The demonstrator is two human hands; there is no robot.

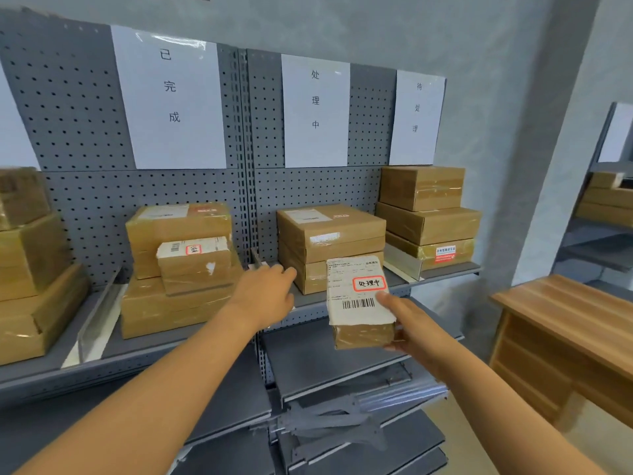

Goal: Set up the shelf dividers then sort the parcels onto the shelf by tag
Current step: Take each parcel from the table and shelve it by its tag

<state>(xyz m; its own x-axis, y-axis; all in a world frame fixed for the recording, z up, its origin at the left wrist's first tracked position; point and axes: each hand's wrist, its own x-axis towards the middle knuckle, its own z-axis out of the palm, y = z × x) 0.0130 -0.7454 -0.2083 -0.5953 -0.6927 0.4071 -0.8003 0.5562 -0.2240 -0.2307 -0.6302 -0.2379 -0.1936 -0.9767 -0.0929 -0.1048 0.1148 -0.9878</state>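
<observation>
Before the grey shelf (359, 305) | my right hand (414, 332) grips a brown white-labelled parcel (363, 303); left hand (265, 296) spread, empty | sorting; next, I'd set it on the middle brown stack (330, 234)

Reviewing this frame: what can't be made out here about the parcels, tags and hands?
- Parcel in the right hand: the held parcel shows its red-framed tag, but the fine label print is too small to read in the head view.
- Left hand: fingertips are foreshortened; contact with the shelf cannot be told.
- Right stack: top tags face away from the camera.
- Left-edge boxes: cut off by the frame and blurred.
</observation>
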